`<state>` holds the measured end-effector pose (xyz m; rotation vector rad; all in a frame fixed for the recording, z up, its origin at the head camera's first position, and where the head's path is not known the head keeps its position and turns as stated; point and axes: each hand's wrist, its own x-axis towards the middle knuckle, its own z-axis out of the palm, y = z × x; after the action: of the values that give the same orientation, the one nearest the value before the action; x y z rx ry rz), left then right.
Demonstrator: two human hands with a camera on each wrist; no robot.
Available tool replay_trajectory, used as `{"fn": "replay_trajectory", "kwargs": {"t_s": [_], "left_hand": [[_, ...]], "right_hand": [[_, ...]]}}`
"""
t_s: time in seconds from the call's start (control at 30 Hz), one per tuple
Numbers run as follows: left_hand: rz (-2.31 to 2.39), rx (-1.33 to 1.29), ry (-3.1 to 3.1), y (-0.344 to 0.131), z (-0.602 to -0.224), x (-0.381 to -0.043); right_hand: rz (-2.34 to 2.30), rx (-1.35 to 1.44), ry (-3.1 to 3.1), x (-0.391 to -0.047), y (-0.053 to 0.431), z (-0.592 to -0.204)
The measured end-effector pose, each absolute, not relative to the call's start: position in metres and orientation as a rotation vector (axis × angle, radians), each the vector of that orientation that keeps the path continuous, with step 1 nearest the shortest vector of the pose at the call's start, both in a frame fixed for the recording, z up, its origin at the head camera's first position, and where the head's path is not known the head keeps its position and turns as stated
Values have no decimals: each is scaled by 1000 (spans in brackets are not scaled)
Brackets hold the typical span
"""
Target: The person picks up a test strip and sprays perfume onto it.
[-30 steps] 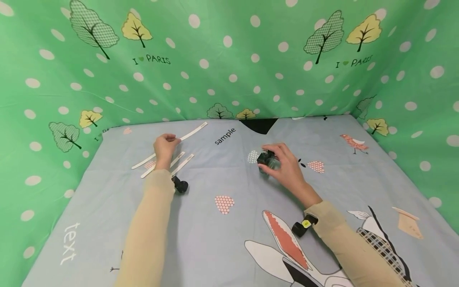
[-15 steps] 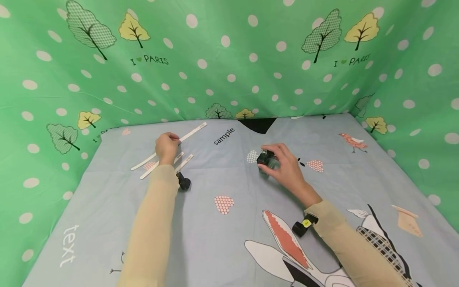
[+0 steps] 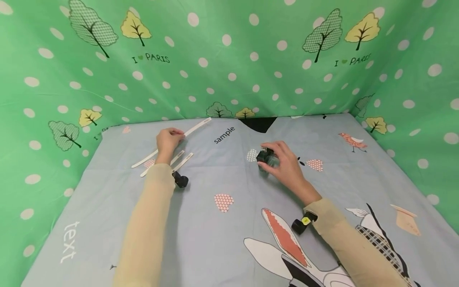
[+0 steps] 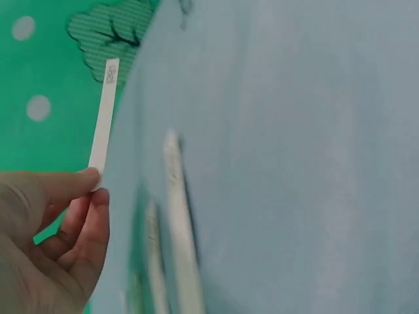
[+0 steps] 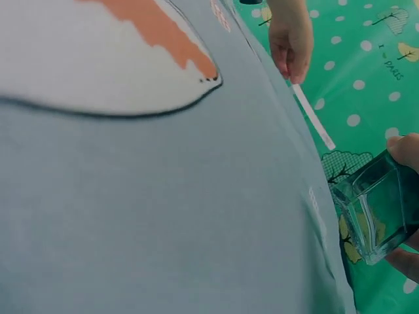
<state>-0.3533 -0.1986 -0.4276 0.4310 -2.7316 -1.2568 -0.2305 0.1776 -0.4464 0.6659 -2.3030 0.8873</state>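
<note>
My left hand (image 3: 169, 144) pinches a white paper strip (image 3: 198, 126) between thumb and fingertips. In the left wrist view that strip (image 4: 104, 118) points away from the fingers, with small print at its far end. More white strips (image 3: 184, 161) lie on the cloth below the hand. A strip end (image 3: 143, 159) also shows left of the hand; I cannot tell whether it belongs to the pinched one. My right hand (image 3: 287, 165) grips a square glass perfume bottle (image 3: 264, 156) with a dark end. Its clear, thick-walled glass body (image 5: 380, 209) shows in the right wrist view.
A grey-blue printed cloth (image 3: 215, 239) covers the table. Behind it and at the sides hangs a green dotted curtain (image 3: 201, 87). Black wrist cameras sit on the left wrist (image 3: 180, 179) and right wrist (image 3: 300, 225).
The left hand has shifted slightly up and to the right, and the far end of its paper strip has moved the same way. The right hand and bottle have barely moved.
</note>
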Motion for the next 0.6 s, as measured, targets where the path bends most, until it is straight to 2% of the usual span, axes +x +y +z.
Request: {"fn": "replay_trajectory", "kwargs": {"t_s": [0.3,0.6], "left_hand": [[-1510,279,-2718,-185,-392,-337],[-1456,24,-2804,-169,-372,-306]], "right_hand": [[902,677,-2283,-235,175,-434],[879,674,-2262,-239,169,-426]]}}
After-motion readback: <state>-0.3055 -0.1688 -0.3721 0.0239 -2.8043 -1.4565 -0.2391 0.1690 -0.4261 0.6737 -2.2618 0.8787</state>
